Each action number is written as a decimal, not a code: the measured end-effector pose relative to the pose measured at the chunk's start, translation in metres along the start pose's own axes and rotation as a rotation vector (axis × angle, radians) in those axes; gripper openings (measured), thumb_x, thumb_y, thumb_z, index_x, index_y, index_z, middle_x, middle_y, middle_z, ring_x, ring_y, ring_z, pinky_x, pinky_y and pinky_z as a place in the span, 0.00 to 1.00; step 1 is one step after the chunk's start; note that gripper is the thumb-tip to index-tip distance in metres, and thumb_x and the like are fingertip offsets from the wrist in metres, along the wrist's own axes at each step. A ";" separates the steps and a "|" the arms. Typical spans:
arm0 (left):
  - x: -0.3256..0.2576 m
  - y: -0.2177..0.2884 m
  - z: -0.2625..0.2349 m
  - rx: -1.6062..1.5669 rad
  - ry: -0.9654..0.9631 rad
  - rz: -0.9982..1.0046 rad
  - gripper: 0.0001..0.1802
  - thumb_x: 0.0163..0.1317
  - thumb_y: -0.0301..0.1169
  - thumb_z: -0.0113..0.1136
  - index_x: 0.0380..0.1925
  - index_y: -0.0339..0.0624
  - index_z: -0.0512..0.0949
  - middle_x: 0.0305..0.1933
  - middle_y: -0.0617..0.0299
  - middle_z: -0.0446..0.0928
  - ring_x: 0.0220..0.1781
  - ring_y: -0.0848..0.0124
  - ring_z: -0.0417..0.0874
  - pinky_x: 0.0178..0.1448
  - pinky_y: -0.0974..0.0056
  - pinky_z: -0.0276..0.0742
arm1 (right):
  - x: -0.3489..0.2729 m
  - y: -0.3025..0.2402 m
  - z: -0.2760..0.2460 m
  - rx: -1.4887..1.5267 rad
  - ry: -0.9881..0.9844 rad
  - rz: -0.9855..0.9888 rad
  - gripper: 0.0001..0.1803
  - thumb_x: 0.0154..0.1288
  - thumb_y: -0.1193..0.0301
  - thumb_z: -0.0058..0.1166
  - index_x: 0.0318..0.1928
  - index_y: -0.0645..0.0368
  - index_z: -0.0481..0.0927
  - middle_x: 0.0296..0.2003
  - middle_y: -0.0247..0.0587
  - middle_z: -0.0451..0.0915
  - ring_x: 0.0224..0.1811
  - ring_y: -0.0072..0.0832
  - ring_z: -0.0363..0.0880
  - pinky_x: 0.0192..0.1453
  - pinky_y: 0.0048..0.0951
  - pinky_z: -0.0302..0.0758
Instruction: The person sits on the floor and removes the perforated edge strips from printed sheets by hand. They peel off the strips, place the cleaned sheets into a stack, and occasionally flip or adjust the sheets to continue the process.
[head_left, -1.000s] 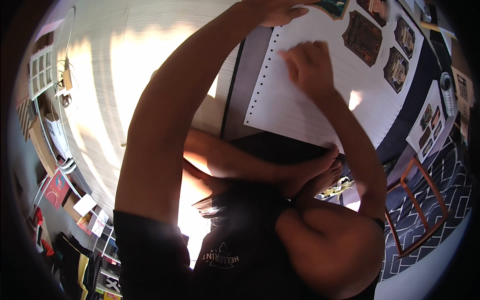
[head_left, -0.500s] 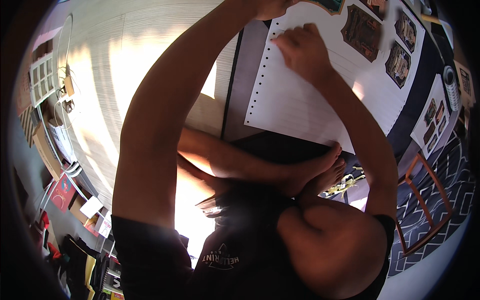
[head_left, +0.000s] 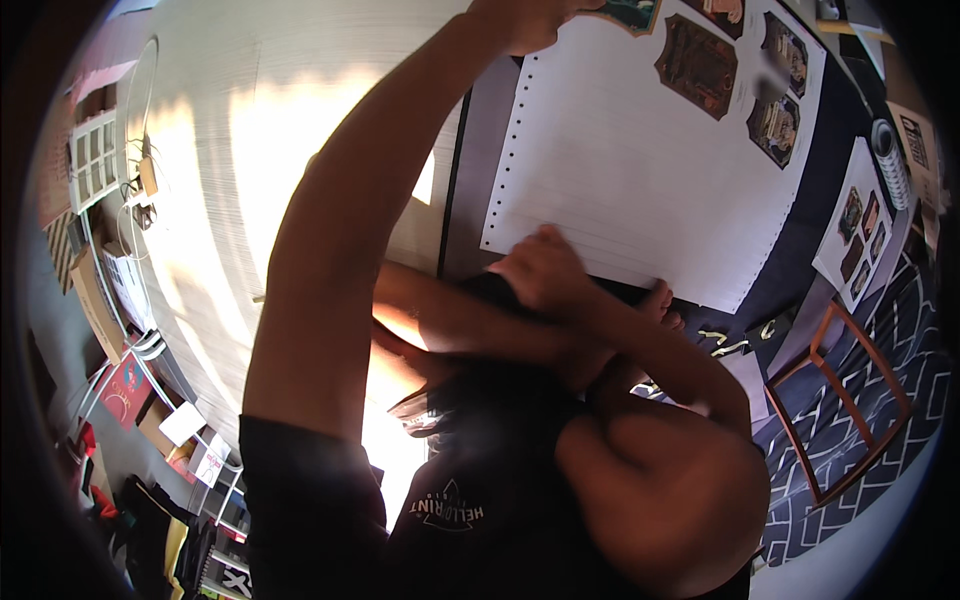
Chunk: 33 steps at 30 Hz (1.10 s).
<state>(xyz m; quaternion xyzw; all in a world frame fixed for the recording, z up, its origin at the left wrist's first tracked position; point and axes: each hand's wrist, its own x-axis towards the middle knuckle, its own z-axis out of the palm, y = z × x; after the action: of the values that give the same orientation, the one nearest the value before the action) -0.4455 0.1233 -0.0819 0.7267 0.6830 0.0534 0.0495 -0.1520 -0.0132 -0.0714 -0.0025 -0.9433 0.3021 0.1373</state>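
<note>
Left of both grips, sunlight washes out most detail on my view of the pale floor [head_left: 340, 45]. My left arm [head_left: 330, 230] stretches up and away, slightly bent; the left grip [head_left: 530, 22] has its fingers cropped by the top border, so I can't tell whether it's wide, narrow or holding anything. Nearer me, the right grip [head_left: 545, 270] is curled and smeared by blur beside the near edge of the white printed sheet [head_left: 640, 190], its forearm [head_left: 660, 345] angled inward; I can't make out whether it holds or touches the paper. The sheet spreads beyond and rightward of that grip. Right of the left grip, a teal label [head_left: 635, 12] is cut off, and a brown label [head_left: 697, 67] shows whole but unreadable to me.
</note>
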 end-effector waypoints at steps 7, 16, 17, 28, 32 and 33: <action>0.000 0.006 -0.003 -0.219 0.330 -0.198 0.22 0.66 0.34 0.60 0.61 0.59 0.77 0.67 0.53 0.71 0.69 0.52 0.70 0.71 0.47 0.66 | -0.068 0.145 -0.176 -0.233 0.660 0.790 0.10 0.69 0.67 0.62 0.36 0.61 0.80 0.28 0.44 0.78 0.29 0.38 0.78 0.37 0.37 0.76; -0.028 0.091 -0.036 -0.472 0.146 -0.886 0.35 0.65 0.46 0.62 0.57 0.21 0.72 0.53 0.25 0.75 0.58 0.35 0.77 0.62 0.43 0.74 | -0.145 0.267 -0.239 -0.330 0.318 1.517 0.37 0.60 0.40 0.62 0.34 0.71 0.85 0.37 0.67 0.84 0.49 0.60 0.83 0.55 0.46 0.79; -0.030 0.095 -0.037 -0.444 0.115 -0.913 0.34 0.64 0.46 0.63 0.55 0.22 0.72 0.52 0.26 0.75 0.57 0.36 0.78 0.62 0.43 0.74 | -0.139 0.271 -0.226 -0.384 0.307 1.495 0.42 0.58 0.36 0.62 0.34 0.74 0.84 0.41 0.70 0.83 0.50 0.60 0.83 0.57 0.47 0.79; -0.008 0.093 -0.035 -0.404 0.136 -1.034 0.31 0.60 0.50 0.66 0.41 0.25 0.80 0.49 0.29 0.78 0.54 0.39 0.81 0.58 0.43 0.77 | -0.137 0.236 -0.252 -0.279 0.342 1.665 0.43 0.54 0.40 0.66 0.52 0.71 0.78 0.54 0.71 0.74 0.59 0.63 0.75 0.61 0.56 0.76; -0.004 0.104 -0.027 -0.253 0.174 -1.112 0.33 0.59 0.52 0.67 0.43 0.26 0.80 0.49 0.32 0.79 0.54 0.40 0.82 0.58 0.44 0.78 | -0.118 0.222 -0.242 -0.386 0.321 1.641 0.44 0.53 0.39 0.66 0.52 0.70 0.78 0.53 0.69 0.75 0.58 0.62 0.77 0.62 0.55 0.76; -0.001 0.106 -0.025 -0.236 0.177 -1.115 0.33 0.59 0.53 0.67 0.43 0.27 0.80 0.49 0.32 0.79 0.54 0.40 0.82 0.58 0.45 0.78 | -0.130 0.236 -0.241 -0.400 0.346 1.629 0.45 0.53 0.38 0.66 0.53 0.71 0.78 0.49 0.70 0.79 0.55 0.61 0.80 0.62 0.53 0.77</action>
<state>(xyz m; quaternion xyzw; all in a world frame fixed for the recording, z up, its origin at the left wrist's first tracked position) -0.3449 0.1159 -0.0421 0.2392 0.9538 0.1558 0.0937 0.0177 0.3053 -0.0518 -0.7499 -0.6485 0.1296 0.0161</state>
